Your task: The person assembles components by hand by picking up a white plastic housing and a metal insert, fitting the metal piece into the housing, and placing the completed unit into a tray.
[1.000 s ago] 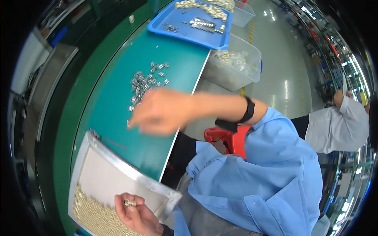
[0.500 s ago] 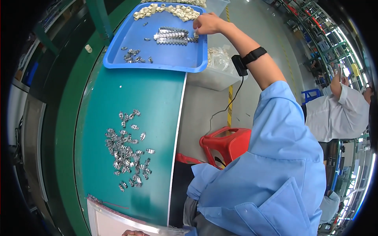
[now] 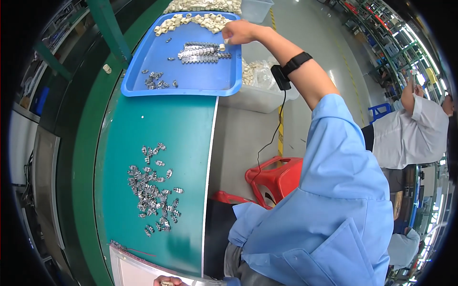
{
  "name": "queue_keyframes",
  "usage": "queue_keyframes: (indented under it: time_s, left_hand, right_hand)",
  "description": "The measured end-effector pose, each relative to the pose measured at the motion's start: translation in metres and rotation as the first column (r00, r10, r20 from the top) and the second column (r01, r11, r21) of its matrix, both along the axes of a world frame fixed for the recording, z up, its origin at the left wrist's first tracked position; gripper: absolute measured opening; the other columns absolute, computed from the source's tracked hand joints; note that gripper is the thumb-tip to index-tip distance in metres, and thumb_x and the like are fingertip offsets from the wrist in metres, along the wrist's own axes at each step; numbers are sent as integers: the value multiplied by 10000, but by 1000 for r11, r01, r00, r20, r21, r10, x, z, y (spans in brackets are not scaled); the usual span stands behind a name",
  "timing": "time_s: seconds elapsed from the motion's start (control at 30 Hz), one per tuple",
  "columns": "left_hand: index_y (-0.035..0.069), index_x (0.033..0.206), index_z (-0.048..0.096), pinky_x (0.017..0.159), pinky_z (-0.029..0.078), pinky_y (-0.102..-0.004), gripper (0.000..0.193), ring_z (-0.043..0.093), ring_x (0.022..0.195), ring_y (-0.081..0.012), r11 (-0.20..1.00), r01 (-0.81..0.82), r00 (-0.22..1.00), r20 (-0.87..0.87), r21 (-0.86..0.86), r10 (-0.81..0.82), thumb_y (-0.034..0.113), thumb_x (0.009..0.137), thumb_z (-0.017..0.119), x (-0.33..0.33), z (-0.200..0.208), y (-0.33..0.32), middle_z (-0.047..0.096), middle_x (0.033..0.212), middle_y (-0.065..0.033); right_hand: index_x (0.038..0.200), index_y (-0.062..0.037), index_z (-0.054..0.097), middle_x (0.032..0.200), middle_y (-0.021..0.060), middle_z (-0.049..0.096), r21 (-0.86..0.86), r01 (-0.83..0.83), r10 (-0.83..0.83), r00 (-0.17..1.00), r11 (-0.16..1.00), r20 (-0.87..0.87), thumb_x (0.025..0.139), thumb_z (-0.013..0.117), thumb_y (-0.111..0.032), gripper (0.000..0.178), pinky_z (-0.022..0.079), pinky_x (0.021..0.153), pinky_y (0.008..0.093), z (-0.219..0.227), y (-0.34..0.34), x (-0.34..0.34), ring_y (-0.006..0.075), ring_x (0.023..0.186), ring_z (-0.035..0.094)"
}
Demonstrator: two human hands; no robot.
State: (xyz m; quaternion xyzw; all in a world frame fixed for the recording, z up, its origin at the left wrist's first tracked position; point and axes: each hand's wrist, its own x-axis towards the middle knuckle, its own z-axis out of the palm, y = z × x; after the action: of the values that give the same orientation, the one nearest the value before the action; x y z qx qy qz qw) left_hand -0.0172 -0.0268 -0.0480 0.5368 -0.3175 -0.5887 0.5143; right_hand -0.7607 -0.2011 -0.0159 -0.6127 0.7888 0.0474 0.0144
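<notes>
Right hand (image 3: 238, 32) reaches over the near-right rim of a blue plastic tray (image 3: 164, 92), fingers drawn together beside a short cream sleeve (image 3: 222, 47) at the end of the metal clip rows (image 3: 205, 53); cannot tell whether the fingertips grip a piece. Left hand (image 3: 162, 278), cut by the lower edge, is curled on a pale tubular piece (image 3: 167, 283). Judging by looks, the sleeves are light, stiff, fairly smooth and apt to roll; best hold is a fingertip pinch around the outer wall. The clips look small, hard and slick, better taken by their sides. Tray contents: cream sleeves banked along the far side, clip rows mid-right, loose clips (image 3: 155, 82) toward the near left. Translucent bin (image 3: 260, 97) beside the tray: cream pieces and clear plastic bags. More metal clips (image 3: 150, 190) lie scattered on the green table (image 3: 124, 126).
</notes>
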Motion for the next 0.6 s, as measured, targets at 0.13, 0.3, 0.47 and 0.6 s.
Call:
queue_keyframes:
  time_s: [0.13,0.3,0.47,0.6]
  left_hand:
    - [-71,1330,457,771,493,-331,412,540,876,-243,926,152,988,73,-346,-135,148,1007,591,-21,5,7,564,1149,-196]
    - [-84,1269,580,774,545,-368,360,635,975,-287,925,132,985,-53,-357,-162,111,977,659,-12,13,16,623,1200,-230]
    - [-74,1225,569,835,532,-360,352,599,932,-225,915,214,975,12,-342,-224,36,901,655,-32,44,19,583,1079,-167]
    - [-98,1165,595,833,552,-345,290,633,960,-239,882,196,976,2,-429,-216,-55,885,656,-20,42,34,598,1110,-185]
  right_hand:
    - [996,-47,702,934,61,740,-267,53,95,853,962,513,835,722,-211,230,502,904,322,16,14,22,154,944,699]
    - [1103,-1,685,944,85,739,-483,-66,479,299,873,825,896,664,-32,210,529,839,286,19,29,174,143,917,695]
    - [1166,17,642,1071,167,717,-432,-162,428,-60,887,902,906,672,-46,269,510,964,365,31,97,330,238,1063,684]
    - [1093,32,646,1088,169,697,-474,-275,283,-525,836,803,883,720,-26,230,506,950,369,23,120,475,242,1049,667]
